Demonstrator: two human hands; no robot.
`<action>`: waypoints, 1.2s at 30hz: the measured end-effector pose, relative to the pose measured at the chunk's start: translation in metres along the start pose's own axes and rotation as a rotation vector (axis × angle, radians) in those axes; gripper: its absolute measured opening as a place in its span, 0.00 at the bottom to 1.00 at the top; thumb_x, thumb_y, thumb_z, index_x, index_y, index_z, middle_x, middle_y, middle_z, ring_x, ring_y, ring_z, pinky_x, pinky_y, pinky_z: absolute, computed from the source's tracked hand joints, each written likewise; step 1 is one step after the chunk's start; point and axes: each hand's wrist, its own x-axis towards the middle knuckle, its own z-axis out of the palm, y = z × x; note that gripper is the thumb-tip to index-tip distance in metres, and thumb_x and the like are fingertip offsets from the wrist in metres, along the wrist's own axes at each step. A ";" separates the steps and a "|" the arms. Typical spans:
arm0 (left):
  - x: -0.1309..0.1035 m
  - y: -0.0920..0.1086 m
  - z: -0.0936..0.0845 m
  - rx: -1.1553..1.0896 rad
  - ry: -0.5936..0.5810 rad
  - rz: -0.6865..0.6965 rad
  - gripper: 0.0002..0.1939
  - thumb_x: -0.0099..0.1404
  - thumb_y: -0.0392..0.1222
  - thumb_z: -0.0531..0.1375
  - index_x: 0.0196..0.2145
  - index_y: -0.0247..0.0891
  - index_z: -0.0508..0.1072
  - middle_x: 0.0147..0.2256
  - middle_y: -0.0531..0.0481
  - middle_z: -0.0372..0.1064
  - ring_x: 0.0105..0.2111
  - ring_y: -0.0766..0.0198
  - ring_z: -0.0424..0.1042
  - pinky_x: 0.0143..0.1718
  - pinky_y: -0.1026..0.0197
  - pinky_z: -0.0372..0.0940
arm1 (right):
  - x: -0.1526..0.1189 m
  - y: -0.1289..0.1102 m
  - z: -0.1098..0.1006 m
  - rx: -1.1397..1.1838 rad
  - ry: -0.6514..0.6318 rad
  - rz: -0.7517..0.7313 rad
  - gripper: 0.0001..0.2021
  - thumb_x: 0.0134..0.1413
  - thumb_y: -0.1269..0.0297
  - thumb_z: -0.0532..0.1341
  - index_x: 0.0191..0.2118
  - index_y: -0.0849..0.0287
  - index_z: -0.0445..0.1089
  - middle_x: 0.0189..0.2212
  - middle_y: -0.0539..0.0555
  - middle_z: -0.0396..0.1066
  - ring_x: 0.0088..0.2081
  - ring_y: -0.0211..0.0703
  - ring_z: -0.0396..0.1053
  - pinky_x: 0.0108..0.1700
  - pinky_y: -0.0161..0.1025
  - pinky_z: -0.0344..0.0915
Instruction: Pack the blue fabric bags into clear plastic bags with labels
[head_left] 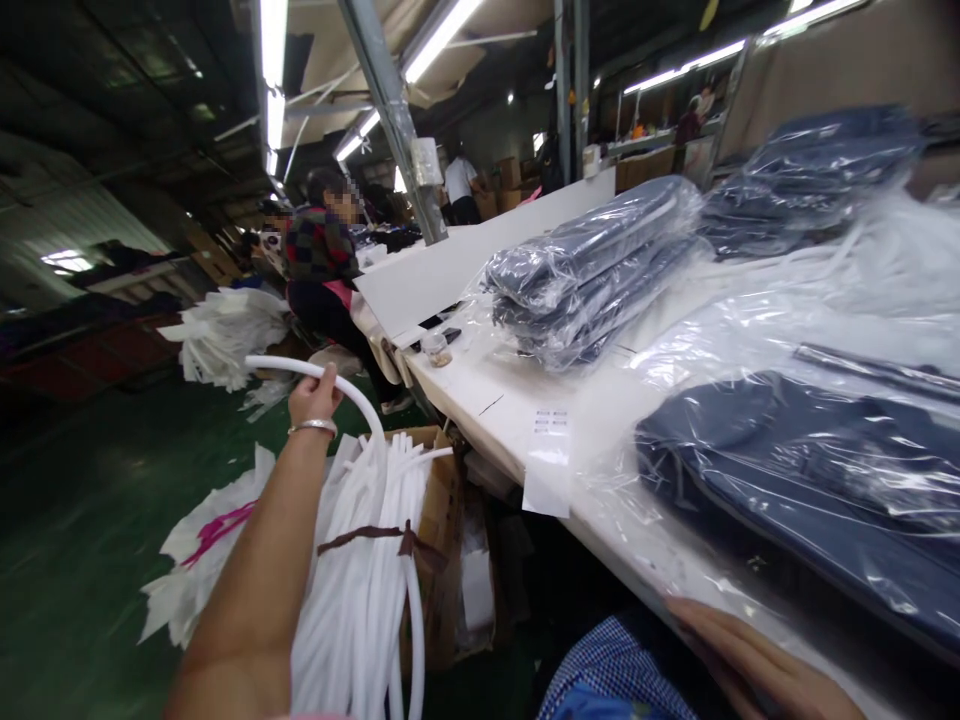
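Fluorescent tubes light a dim workshop with a green floor [90, 520], where a long white table [517, 400] runs away to the right. On the table lie dark blue folded garments sealed in clear plastic bags: one stack [592, 270] further off and one large bag [810, 480] close by. A white printed label [547, 460] hangs over the table's edge.

Beside the table stands a brown cardboard box [442, 500] holding a bundle of long white foam tubes [367, 570], tied round with a dark brown strip. The person's left hand [315, 397], a silver bangle on its wrist, is clenched round one white foam tube [330, 385], which arcs up out of the bundle and curves over to the left, well above the floor. The person's right hand [757, 665] lies flat and released, fingers spread, at the near edge of the table just beside the large bag, gripping nothing.

Further back, another person in a checked top [319, 250] sits near a heap of white sheets [225, 335].
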 end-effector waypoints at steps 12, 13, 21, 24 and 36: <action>-0.276 0.227 0.060 -0.838 -0.991 0.278 0.11 0.63 0.52 0.62 0.37 0.45 0.77 0.34 0.55 0.65 0.32 0.73 0.65 0.29 0.75 0.68 | 0.120 -0.094 -0.044 0.658 0.280 -0.031 0.34 0.63 0.52 0.56 0.69 0.50 0.42 0.57 0.58 0.66 0.50 0.44 0.71 0.52 0.45 0.69; -0.291 0.230 0.071 -0.879 -1.023 0.274 0.11 0.61 0.53 0.64 0.36 0.45 0.77 0.34 0.55 0.64 0.31 0.73 0.65 0.28 0.75 0.68 | 0.109 -0.093 -0.051 0.766 0.259 0.009 0.32 0.65 0.52 0.55 0.69 0.49 0.42 0.50 0.56 0.71 0.38 0.38 0.73 0.41 0.38 0.73; -0.412 0.175 0.189 -0.545 -1.463 0.928 0.22 0.65 0.59 0.55 0.49 0.44 0.72 0.46 0.46 0.73 0.46 0.56 0.73 0.47 0.50 0.72 | -0.040 -0.116 -0.147 0.562 0.855 0.650 0.22 0.63 0.55 0.58 0.61 0.52 0.64 0.23 0.47 0.65 0.17 0.29 0.50 0.15 0.29 0.48; -0.456 0.142 0.214 -0.218 -1.369 1.599 0.31 0.61 0.53 0.63 0.60 0.46 0.63 0.60 0.42 0.63 0.62 0.47 0.59 0.63 0.37 0.54 | -0.098 -0.143 -0.179 0.293 1.071 0.873 0.22 0.59 0.53 0.61 0.57 0.52 0.68 0.24 0.50 0.66 0.15 0.29 0.49 0.13 0.31 0.47; -0.520 0.041 0.232 -0.080 -1.314 1.827 0.21 0.67 0.46 0.56 0.57 0.43 0.67 0.54 0.42 0.70 0.48 0.53 0.72 0.45 0.54 0.70 | -0.209 -0.171 -0.174 0.091 1.234 1.099 0.17 0.59 0.52 0.60 0.51 0.52 0.72 0.29 0.53 0.70 0.16 0.29 0.52 0.15 0.32 0.52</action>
